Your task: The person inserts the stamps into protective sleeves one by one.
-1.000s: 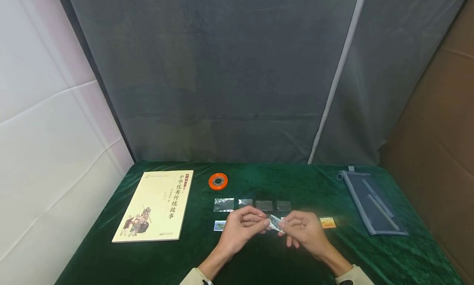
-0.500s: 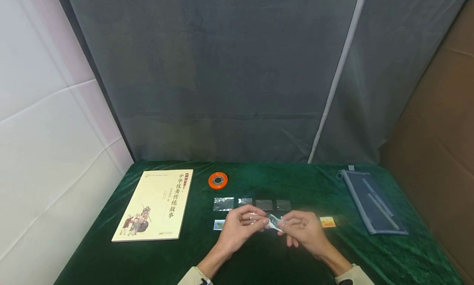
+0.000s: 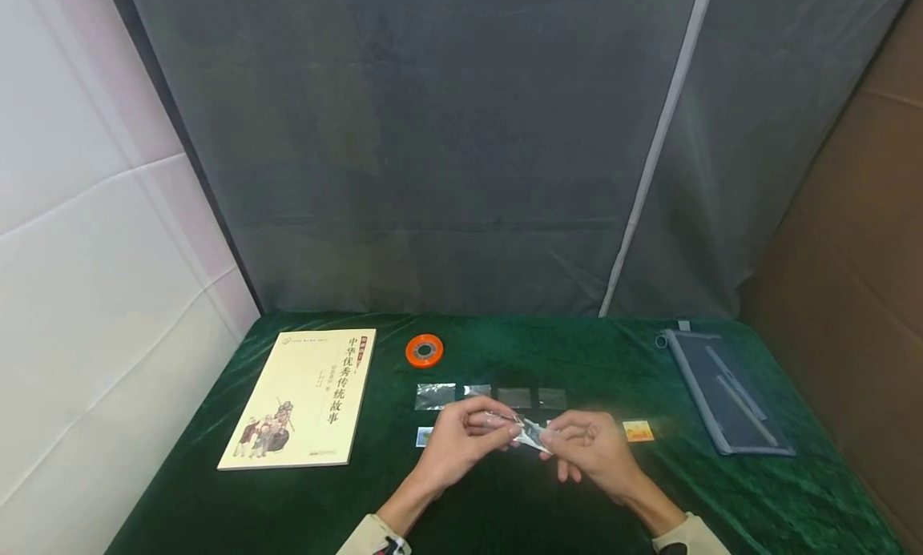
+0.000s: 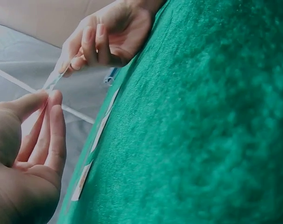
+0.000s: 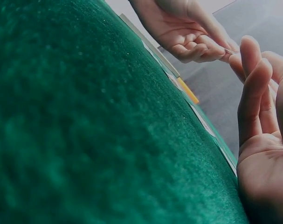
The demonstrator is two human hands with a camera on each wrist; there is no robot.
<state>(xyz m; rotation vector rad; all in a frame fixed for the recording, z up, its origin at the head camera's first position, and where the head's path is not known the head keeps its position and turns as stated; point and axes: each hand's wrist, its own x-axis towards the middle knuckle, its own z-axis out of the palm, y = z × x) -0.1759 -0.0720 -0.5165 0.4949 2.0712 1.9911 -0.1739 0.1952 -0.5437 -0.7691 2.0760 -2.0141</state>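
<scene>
In the head view, my left hand (image 3: 467, 441) and right hand (image 3: 593, 449) meet above the cloth. Between their fingertips is a small stamp (image 3: 532, 433), whitish with a dark picture, and shiny clear plastic, which looks like a small sleeve (image 3: 505, 418). My left thumb and fingers pinch the plastic; my right thumb and forefinger pinch the stamp's right end. How far the stamp sits inside the sleeve cannot be told. The left wrist view shows the thin piece (image 4: 55, 81) stretched between both hands. Partly behind my left hand lies a blue-green stamp (image 3: 423, 436); an orange-yellow stamp (image 3: 638, 432) lies right of my right hand.
Several clear sleeves (image 3: 436, 396) lie in a row beyond the hands, on green velvet cloth (image 3: 577, 351). An orange tape roll (image 3: 424, 351) sits behind them. A cream book (image 3: 299, 399) lies left, a blue mesh zip pouch (image 3: 728, 395) right. Grey curtain (image 3: 433, 154) closes the back.
My left hand has shifted slightly left, and a little more of the stamp shows between the fingertips. The right hand stays nearly still.
</scene>
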